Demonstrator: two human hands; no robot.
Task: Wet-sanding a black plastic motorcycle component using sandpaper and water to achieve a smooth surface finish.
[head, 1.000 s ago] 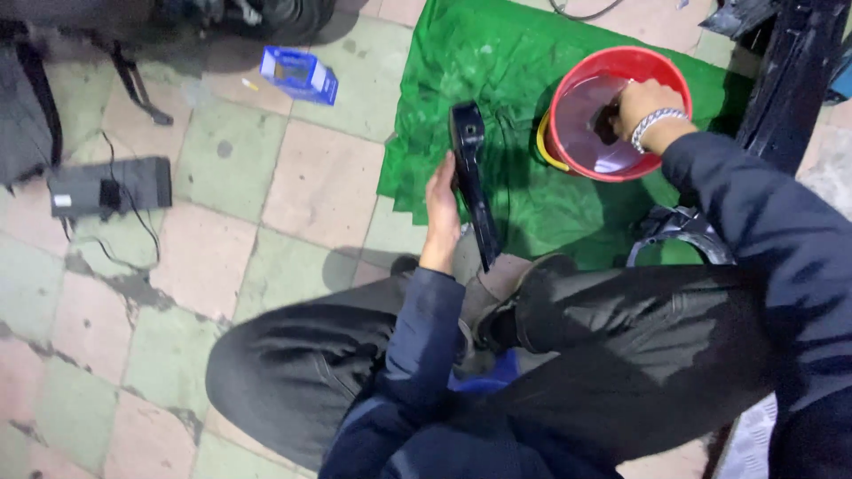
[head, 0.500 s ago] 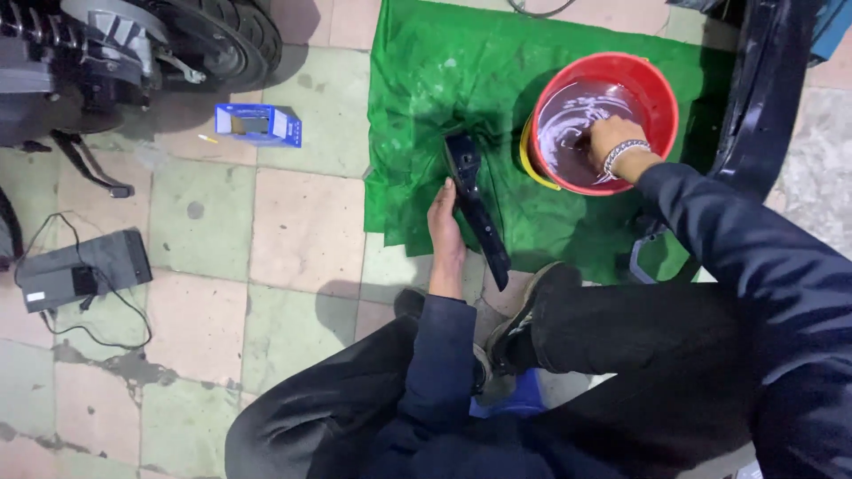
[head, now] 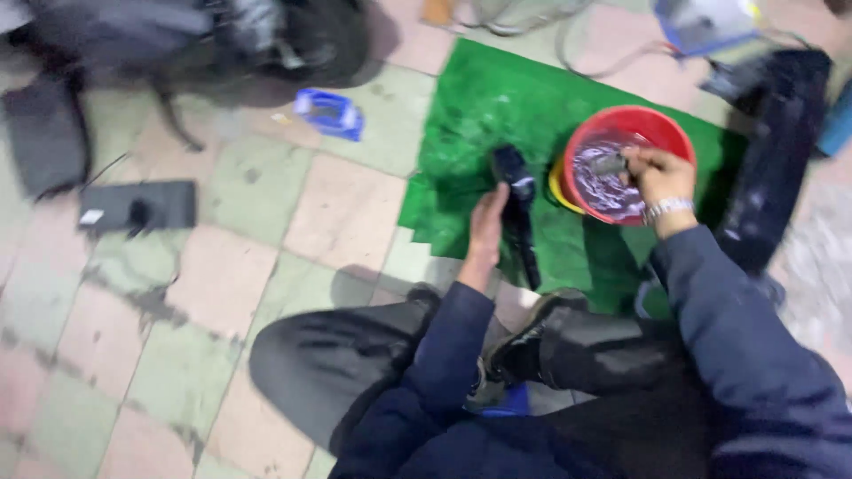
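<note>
My left hand [head: 487,229] is wrapped around a long black plastic part [head: 517,208], holding it up over the green mat [head: 470,115] so drips land there. My right hand [head: 657,173] is in the red bucket [head: 596,133], fingers pinched on a small grey thing in the soapy water.

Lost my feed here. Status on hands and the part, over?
Left hand gripping long black part over green mat. Right hand in red bucket, holding something small, blurred. Nothing obstructing.
</note>
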